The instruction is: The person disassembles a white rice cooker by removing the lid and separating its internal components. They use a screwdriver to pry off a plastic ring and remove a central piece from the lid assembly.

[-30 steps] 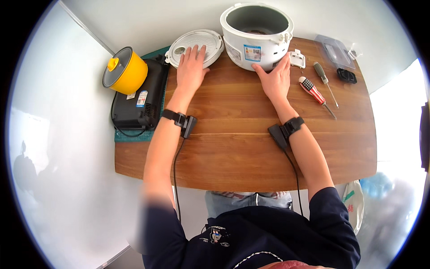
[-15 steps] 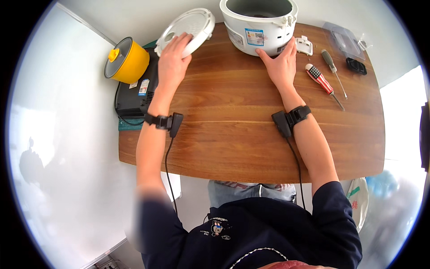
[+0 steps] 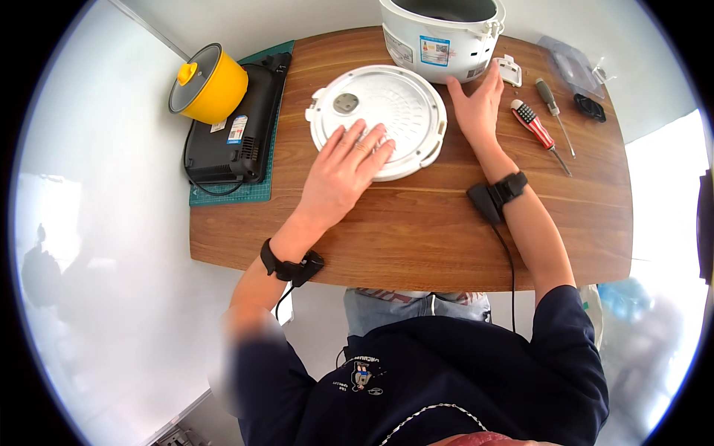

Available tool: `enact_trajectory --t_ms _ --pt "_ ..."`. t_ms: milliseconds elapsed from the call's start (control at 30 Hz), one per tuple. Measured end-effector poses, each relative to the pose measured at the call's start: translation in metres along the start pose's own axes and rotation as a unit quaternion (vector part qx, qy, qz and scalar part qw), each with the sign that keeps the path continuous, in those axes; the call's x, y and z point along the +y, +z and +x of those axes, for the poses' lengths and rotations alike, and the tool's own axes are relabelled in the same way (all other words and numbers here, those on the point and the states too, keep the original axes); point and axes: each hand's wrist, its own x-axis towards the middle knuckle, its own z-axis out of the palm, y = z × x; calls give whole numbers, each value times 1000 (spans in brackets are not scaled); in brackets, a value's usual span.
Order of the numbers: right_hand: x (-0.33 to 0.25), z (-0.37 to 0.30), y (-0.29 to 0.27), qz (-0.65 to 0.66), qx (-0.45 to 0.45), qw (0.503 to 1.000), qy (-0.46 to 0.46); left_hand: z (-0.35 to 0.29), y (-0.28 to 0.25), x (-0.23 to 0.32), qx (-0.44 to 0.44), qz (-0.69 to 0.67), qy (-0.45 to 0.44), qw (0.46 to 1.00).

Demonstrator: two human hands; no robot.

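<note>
A round white rice cooker lid with a small metal disc on its inner face lies on the table, just in front of the cooker. My left hand rests on the lid's near left part with its fingers spread flat. The white rice cooker body stands at the back edge, its top uncovered and its inside dark grey. At its lower right side is my right hand, fingers apart, with the tips at the wall. Beside those fingertips lies a small white plastic part.
On the left, a yellow pot sits on a black appliance over a green cutting mat. Two screwdrivers, one grey-handled and one red-striped, lie right. Behind them are a black part and a clear plastic box.
The lid has come from a tilted hold at the back left down onto the table, moving right and nearer. My left hand moved with it. The cooker body has shifted slightly right and back in view.
</note>
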Motion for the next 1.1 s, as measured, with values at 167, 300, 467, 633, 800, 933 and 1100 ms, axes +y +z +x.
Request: enact_trajectory --t_ms 167,300,467,633,800,933,1100 --pt "-60 -6 -66 103 -98 969 -204 -1 9 9 0 -30 15 999" --pt "-89 -6 -78 75 -317 885 -332 9 17 17 -13 -53 46 997" --pt "-90 -9 -68 -12 -345 842 -414 10 25 12 -1 -89 56 994" --pt "-87 -3 -58 -32 -357 849 -389 21 6 -3 -56 -174 31 983" --pt "-74 -2 -39 -22 -330 868 -369 25 -2 -18 -65 -211 22 975" --pt "-82 1 -45 -6 -364 881 -304 17 7 -35 45 -267 -7 963" --pt "-95 7 -46 135 -338 910 -199 4 44 -32 164 -460 -212 846"
